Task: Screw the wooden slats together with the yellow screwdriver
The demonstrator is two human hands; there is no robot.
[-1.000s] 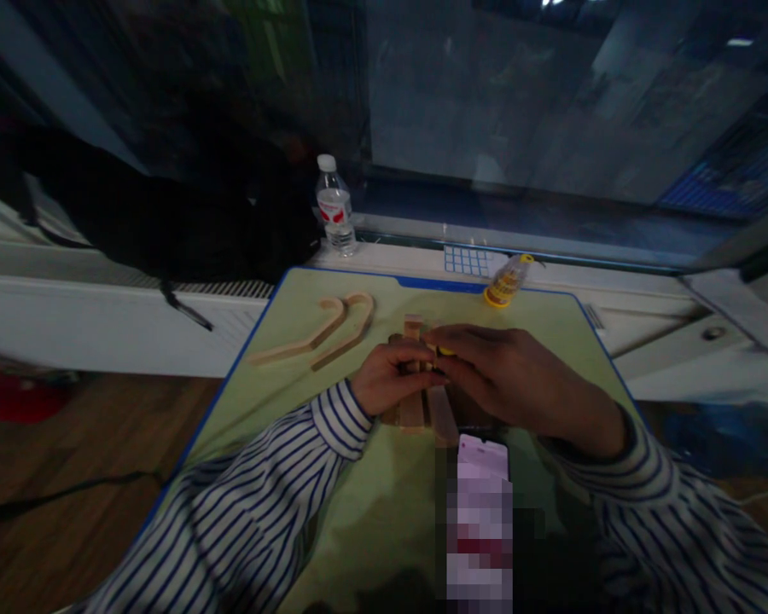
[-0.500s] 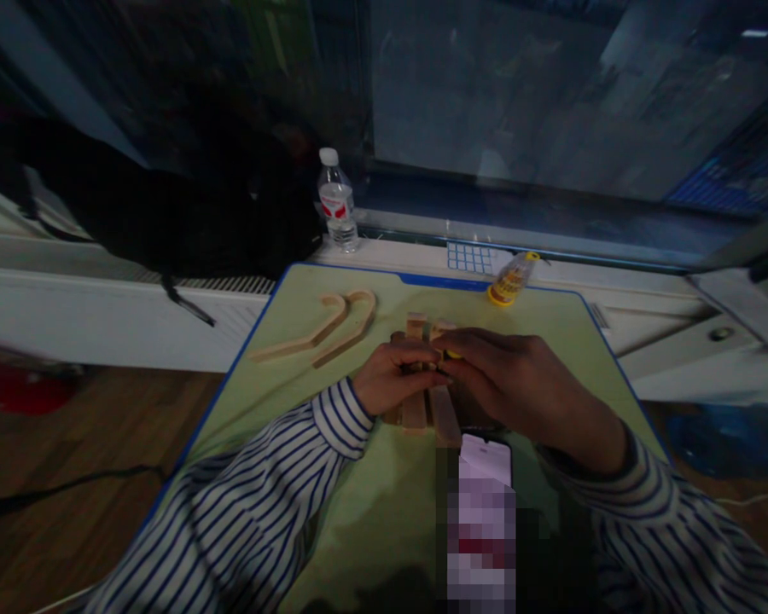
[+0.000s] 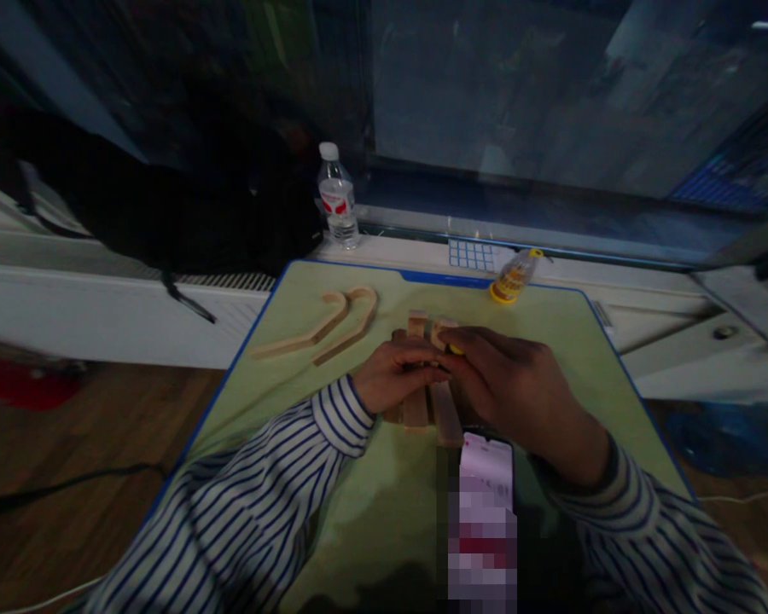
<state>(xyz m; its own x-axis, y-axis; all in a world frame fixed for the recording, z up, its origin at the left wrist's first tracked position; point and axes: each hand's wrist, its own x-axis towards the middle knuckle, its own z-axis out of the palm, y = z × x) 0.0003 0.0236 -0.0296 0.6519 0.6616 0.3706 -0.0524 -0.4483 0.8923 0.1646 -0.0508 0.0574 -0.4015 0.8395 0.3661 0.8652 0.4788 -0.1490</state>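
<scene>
Two pale wooden strips, a left strip (image 3: 416, 413) and a right strip (image 3: 446, 415), lie side by side on a darker brown block (image 3: 393, 415). My left hand (image 3: 390, 375) rests over them from the left, thumb and fingers closed near the right hand's fingertips; what it pinches is hidden. From the right, my right hand (image 3: 518, 388) is closed around a small yellow thing (image 3: 456, 349), mostly covered by the fingers, so its kind does not show. The fingertips of both hands meet above the strips.
Two hooked wooden pieces lie at the left, an outer hook (image 3: 300, 341) and an inner hook (image 3: 352, 333). A yellow-capped glue bottle (image 3: 515, 277) stands at the table's (image 3: 256, 477) back edge. A phone (image 3: 486, 465) lies nearest me. A water bottle (image 3: 338, 200) stands on the sill by black cloth (image 3: 166, 213).
Both hands stay at the same spot over the strips. My right wrist and forearm have shifted slightly to the left, and the view has moved a little.
</scene>
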